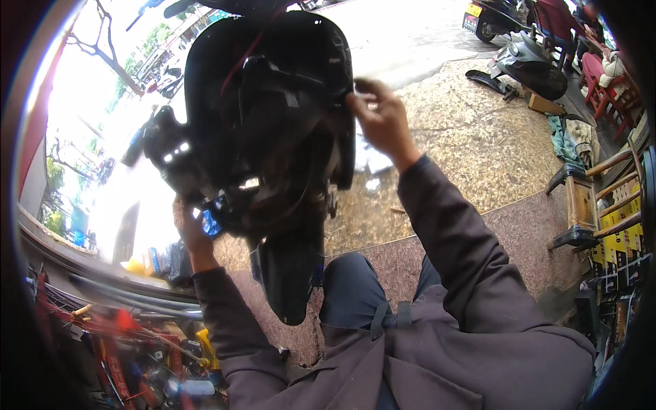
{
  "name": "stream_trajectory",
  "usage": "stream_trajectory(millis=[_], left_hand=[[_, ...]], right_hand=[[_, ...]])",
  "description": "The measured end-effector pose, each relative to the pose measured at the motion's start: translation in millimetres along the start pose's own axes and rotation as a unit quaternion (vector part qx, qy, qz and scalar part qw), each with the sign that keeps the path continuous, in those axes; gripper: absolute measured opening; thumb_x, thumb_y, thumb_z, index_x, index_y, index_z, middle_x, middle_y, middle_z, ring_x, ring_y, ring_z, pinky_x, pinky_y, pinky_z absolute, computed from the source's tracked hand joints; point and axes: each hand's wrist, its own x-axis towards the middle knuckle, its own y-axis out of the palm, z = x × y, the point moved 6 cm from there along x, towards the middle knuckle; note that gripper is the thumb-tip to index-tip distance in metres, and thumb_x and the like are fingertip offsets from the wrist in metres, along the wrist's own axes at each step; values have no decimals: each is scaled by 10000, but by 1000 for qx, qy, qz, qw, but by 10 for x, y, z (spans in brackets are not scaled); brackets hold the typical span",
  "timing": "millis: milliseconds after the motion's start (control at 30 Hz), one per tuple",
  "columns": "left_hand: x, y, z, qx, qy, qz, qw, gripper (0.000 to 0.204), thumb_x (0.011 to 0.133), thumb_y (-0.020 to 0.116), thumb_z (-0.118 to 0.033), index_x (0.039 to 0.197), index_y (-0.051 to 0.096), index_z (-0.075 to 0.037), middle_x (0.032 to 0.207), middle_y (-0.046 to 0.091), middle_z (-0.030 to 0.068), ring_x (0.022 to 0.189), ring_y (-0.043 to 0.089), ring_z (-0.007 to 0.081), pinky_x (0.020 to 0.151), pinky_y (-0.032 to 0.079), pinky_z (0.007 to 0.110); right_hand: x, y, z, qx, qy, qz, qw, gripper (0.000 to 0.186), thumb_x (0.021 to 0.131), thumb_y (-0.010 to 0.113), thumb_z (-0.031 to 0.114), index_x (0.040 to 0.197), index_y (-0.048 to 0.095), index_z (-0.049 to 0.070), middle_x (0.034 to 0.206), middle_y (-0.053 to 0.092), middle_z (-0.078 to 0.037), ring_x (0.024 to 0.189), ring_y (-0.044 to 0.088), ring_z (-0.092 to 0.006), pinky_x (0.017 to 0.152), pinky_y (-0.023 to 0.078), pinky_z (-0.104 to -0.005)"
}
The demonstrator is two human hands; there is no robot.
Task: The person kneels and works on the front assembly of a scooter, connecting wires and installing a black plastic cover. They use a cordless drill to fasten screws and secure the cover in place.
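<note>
In front of me is a large black plastic scooter body part (pixel 287 147), with a hollow, dark inside and a narrow tongue-shaped mudguard (pixel 283 280) pointing down toward my knees. My right hand (pixel 384 117) is closed at its upper right edge, the fingers bent and pinching near the rim. At the lower left corner, below a lobed bracket-like piece (pixel 167 152), my left hand (pixel 193 231) grips from beneath; some of its fingers are hidden behind the plastic. A thin red wire (pixel 240 65) crosses the top of the part. Deep shadow hides most inner detail.
Tools and red-handled items (pixel 126 342) crowd the lower left. To the right stand a wooden stool (pixel 581 205) and stacked yellow-black boxes (pixel 618 253). A dark scooter shell (pixel 529 68) lies farther off, near a parked scooter (pixel 488 20). Speckled stone floor (pixel 465 137) stretches ahead.
</note>
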Motion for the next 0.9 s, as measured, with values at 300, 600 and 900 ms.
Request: stream_trajectory(millis=[300,600,900], left_hand=[[223,112,-128,-18,79,27,996,329,1060,538,-303,1162,667,-19,890,676,3,720,573,49,600,414,194],[389,283,-176,-28,102,36,994,344,1054,546,-290,1189,665,4,880,703,24,724,611,69,612,457,197],[391,91,-296,97,183,24,978,321,1025,574,-279,1150,666,2,905,693,41,792,656,104,635,513,218]], right_hand=[[805,252,-208,-38,3,5,999,559,853,783,271,1277,600,-44,1116,706,-272,1022,707,-373,890,555,-417],[483,144,155,-134,-139,-82,978,451,822,761,177,1213,643,-14,1083,686,-233,986,674,-397,862,541,-462],[389,298,381,-141,-132,-48,980,411,860,669,131,1239,660,-27,1122,692,-260,1024,683,-396,907,549,-440]])
